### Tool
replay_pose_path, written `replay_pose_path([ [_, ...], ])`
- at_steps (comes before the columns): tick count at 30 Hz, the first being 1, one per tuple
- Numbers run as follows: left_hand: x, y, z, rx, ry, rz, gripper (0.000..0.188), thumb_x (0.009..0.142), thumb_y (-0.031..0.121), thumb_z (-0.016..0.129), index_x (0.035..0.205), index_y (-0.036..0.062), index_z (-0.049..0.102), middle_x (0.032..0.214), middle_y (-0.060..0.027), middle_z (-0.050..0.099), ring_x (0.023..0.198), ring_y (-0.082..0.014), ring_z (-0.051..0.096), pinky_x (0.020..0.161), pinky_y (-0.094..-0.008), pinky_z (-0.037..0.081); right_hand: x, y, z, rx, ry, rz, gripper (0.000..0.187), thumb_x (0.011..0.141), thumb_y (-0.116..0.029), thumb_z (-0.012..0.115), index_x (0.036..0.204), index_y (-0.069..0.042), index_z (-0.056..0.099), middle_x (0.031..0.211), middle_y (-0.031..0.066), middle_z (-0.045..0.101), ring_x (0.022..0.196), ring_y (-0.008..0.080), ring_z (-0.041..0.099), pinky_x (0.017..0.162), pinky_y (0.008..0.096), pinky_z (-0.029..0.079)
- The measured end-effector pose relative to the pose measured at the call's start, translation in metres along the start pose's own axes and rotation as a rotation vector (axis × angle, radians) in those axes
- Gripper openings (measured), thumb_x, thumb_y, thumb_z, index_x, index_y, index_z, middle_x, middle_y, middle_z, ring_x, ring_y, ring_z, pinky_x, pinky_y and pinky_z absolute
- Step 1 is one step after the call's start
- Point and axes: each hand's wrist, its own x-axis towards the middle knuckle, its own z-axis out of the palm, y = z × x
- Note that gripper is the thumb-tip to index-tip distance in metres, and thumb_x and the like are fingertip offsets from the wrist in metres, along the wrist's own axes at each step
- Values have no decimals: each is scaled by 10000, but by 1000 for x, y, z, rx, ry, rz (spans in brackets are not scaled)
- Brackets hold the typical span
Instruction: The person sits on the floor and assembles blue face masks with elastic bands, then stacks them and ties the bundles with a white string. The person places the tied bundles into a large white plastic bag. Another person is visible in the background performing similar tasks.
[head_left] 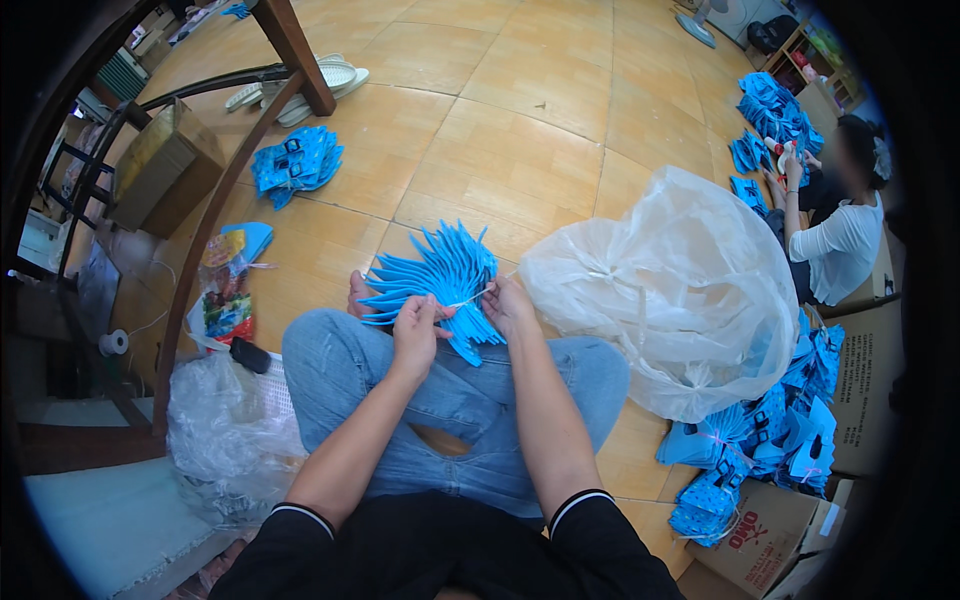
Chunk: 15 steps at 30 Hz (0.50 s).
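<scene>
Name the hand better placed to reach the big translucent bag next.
Likely the right hand: it is at the right side of the blue bundle, nearer the bag; the left hand is farther away.

On the right, a tall brown cardboard box (868,395) bears several sideways rows of dark printed capital letters. Nearer, at the near right, a low brown cardboard box (760,540) carries large, bold red lettering next to a red emblem, plus smaller red print. The rectangular white paper label (829,519) beside it is too small to read.
</scene>
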Motion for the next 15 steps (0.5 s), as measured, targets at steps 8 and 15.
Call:
replay_pose_path([
  [8,4,7,-3,-99,-7,-59,226,1024,266,454,966,58,517,951,-97,674,810,-130,638,598,-211,530,-48,-8,9,12,-164,-243,199,1006,-296,484,919,-121,523,676,-23,503,593,96,515,516,213,403],
  [15,37,28,3,517,-54,324,256,960,253,572,963,7,642,1021,-93,661,843,-143,615,686,-272,503,-63,-11,12,-498,-317,-385,220,987,-290,546,926,-83,592,668,-45,499,584,48,467,527,196,394],
])
